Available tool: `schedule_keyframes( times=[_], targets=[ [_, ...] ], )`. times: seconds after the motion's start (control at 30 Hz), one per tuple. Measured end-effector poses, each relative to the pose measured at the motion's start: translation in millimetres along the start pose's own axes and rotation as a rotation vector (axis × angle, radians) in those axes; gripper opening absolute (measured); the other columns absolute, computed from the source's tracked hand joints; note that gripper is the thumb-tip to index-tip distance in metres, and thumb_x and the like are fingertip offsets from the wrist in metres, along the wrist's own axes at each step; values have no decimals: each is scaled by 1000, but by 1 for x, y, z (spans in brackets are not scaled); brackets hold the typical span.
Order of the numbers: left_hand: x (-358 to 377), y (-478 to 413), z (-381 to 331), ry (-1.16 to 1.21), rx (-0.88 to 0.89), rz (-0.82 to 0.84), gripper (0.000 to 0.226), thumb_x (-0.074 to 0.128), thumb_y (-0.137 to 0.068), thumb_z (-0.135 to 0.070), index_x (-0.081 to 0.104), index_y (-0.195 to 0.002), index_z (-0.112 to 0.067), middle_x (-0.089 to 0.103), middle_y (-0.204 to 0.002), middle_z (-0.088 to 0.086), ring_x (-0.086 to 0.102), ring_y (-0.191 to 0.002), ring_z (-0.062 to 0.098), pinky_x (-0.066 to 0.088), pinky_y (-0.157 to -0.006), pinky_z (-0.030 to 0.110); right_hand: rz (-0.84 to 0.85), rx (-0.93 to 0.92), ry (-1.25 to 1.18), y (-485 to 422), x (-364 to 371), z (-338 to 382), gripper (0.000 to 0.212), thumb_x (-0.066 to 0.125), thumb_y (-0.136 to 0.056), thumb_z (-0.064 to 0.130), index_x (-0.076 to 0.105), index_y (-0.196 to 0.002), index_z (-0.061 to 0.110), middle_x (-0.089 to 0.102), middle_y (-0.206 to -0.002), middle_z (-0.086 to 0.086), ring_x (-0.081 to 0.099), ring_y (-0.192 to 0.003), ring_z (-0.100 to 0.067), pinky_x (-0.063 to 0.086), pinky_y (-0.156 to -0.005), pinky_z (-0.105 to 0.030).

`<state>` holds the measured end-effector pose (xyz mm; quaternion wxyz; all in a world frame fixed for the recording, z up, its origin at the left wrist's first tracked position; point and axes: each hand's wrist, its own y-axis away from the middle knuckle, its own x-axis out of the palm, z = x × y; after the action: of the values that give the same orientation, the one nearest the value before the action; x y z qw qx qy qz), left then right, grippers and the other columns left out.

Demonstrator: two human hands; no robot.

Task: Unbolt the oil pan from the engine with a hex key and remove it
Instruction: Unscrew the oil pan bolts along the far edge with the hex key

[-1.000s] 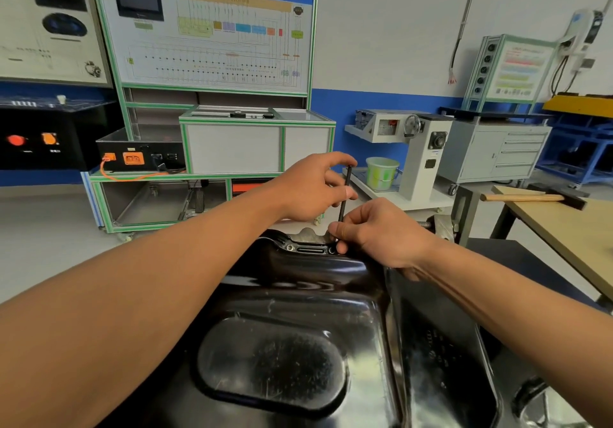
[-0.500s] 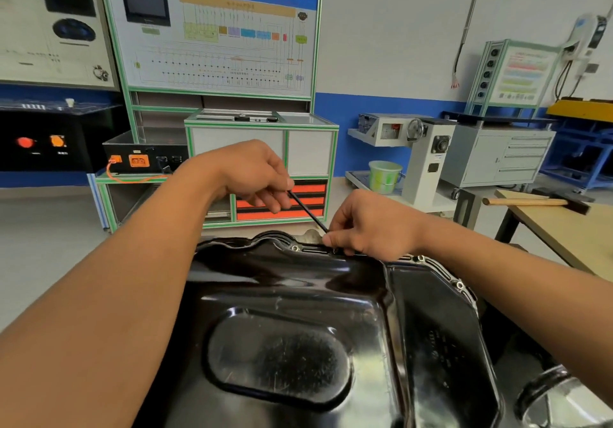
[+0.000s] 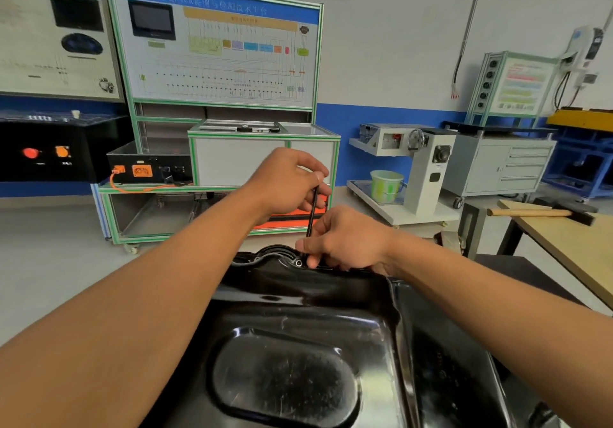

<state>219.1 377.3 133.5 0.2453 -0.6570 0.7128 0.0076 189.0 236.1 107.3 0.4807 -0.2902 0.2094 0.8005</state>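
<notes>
1. Your left hand (image 3: pixel 288 182) grips the top of the hex key (image 3: pixel 312 208), which stands nearly upright.
2. Your right hand (image 3: pixel 345 238) pinches the key's lower end.
3. The black oil pan (image 3: pixel 298 344) fills the view at 6 o'clock; the key meets the rim at the pan's 12 o'clock edge.
4. A bolt head (image 3: pixel 299 263) sits in the rim just beside your right fingertips, at their 9 o'clock.
5. A hammer (image 3: pixel 537 212) lies on the wooden table (image 3: pixel 580 248) at 3 o'clock.

**Table and cart**

A hammer (image 3: pixel 544 212) is laid flat on the wooden table (image 3: pixel 570 250) at the right. A green bucket (image 3: pixel 386 186) is carried on the low white cart (image 3: pixel 429 218), apparently just beside its upright column (image 3: pixel 428 175).
</notes>
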Motion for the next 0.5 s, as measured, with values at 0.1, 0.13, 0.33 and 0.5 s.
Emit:
schedule_keyframes(
  times=[0.1,0.13,0.33,0.5],
  targets=[
    [6,-2,0,-50,45,11,15,52,-101,-6,63,-94,-12,74,-84,10,66,-55,14,49,-46,18,1,-14,-87,-2,1,-7,32,63,-98,19,62,-69,7,57,-41,11,41,-33,-1,31,-36,-10],
    [9,-3,0,-65,58,17,15,52,-101,-6,64,-94,-12,74,-84,8,65,-54,12,48,-46,18,7,-16,-125,-2,1,-8,33,63,-98,18,61,-67,7,59,-43,10,41,-33,-1,31,-35,-11],
    [19,-5,0,-179,120,43,15,52,-101,-8,67,-103,-9,76,-88,6,62,-53,9,47,-49,13,27,6,-236,-5,2,-12,28,63,-98,18,63,-73,5,67,-68,-9,35,-41,-7,24,-38,-18],
    [23,-5,2,-211,185,51,16,54,-100,-7,67,-96,-15,74,-78,-1,61,-49,2,45,-50,11,48,-21,-246,-6,2,-15,34,63,-97,20,66,-65,9,59,-77,-22,31,-48,-13,21,-41,-20]
  ],
)
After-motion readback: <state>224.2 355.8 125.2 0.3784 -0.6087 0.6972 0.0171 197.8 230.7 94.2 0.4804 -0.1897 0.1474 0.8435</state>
